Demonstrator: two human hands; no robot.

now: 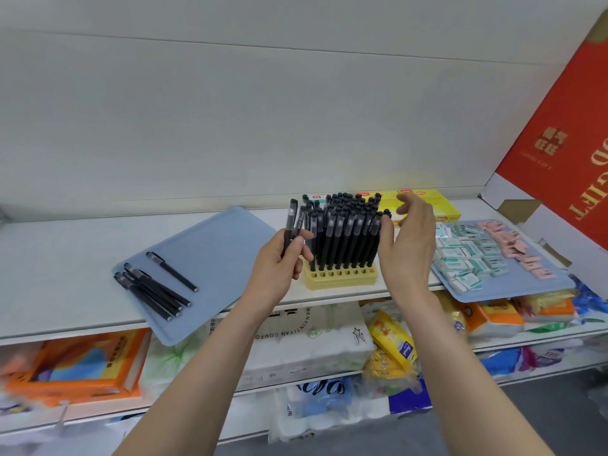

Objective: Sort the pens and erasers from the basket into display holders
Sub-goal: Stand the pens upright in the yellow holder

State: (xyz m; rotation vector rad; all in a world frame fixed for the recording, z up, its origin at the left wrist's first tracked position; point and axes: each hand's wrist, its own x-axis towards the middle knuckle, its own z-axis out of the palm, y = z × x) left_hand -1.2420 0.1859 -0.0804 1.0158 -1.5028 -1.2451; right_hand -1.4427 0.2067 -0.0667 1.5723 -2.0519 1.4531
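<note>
A yellow pen holder (340, 278) stands on the white shelf, packed with several upright black pens (342, 235). My left hand (279, 261) grips two black pens (293, 225) just left of the holder. My right hand (408, 245) is at the holder's right side, thumb and fingers pinching the top of the rightmost pen (378, 225). Several loose black pens (154, 287) lie on a blue tray (210, 258) to the left. White, teal and pink erasers (483, 255) fill a second blue tray (513, 287) to the right.
A flat yellow box (441, 209) lies behind the holder against the white back wall. A large red gift carton (559, 136) leans at the far right. Tissue packs and wrapped goods (312, 347) fill the lower shelves.
</note>
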